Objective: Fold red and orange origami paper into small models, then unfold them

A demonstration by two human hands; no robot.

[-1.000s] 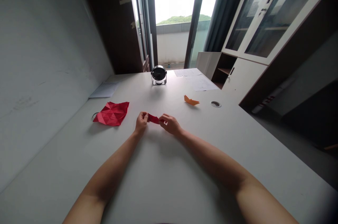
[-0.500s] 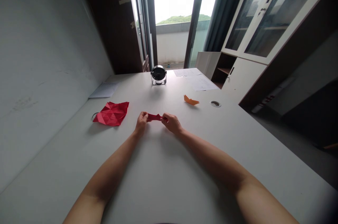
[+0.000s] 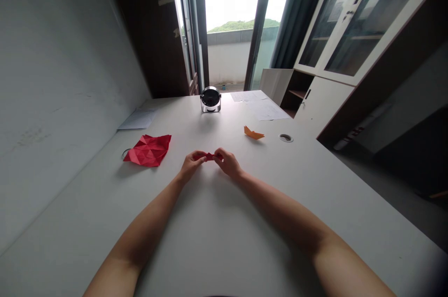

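Observation:
Between my two hands is a small folded red paper boat (image 3: 209,156), with a little peak showing at its middle. My left hand (image 3: 192,162) pinches its left part, fingers behind and thumb in front. At the other end my right hand (image 3: 226,162) grips it between thumb and fingers. Both ends of the paper are partly hidden by my fingers. Beyond my right hand, an orange paper boat (image 3: 254,133) rests on the white table (image 3: 210,231). A creased, unfolded sheet of red paper (image 3: 149,151) lies to the left, apart from my left hand.
A round black and silver device on a stand (image 3: 210,99) is at the table's far side. White papers (image 3: 268,109) lie at the far right, and more papers (image 3: 137,119) by the left wall. A cable hole (image 3: 286,138) sits near the right edge.
My left hand has slid right along the red paper, closer to its middle peak and to my right hand. My right hand has barely moved.

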